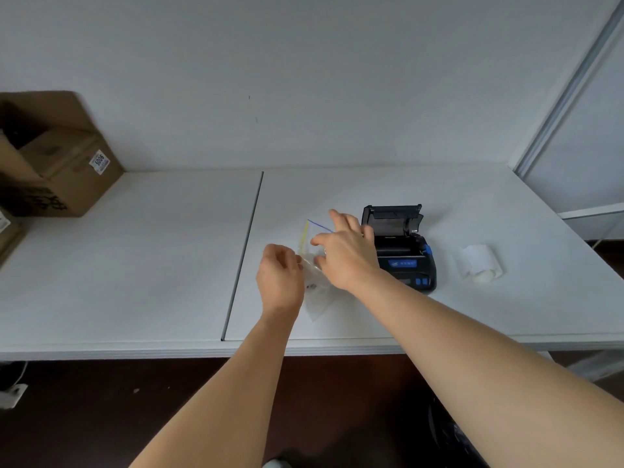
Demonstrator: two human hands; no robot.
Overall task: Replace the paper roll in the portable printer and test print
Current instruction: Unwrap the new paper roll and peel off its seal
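A black portable printer (405, 261) with blue buttons sits on the white table (135, 258), its lid tipped open toward the wall. Just left of it, a clear zip bag (315, 292) with a yellow and blue seal is held up off the table. My left hand (280, 278) pinches the bag's near edge. My right hand (344, 255) is at the bag's mouth with fingers spread, some of them hidden by the plastic. A white paper roll (479, 263) with a loose tail lies on the table to the right of the printer.
Open cardboard boxes (50, 160) stand at the table's far left against the wall. A seam (243, 255) runs front to back between two table tops. A white partition frame (567, 96) rises at the right. The table's front edge is close to me.
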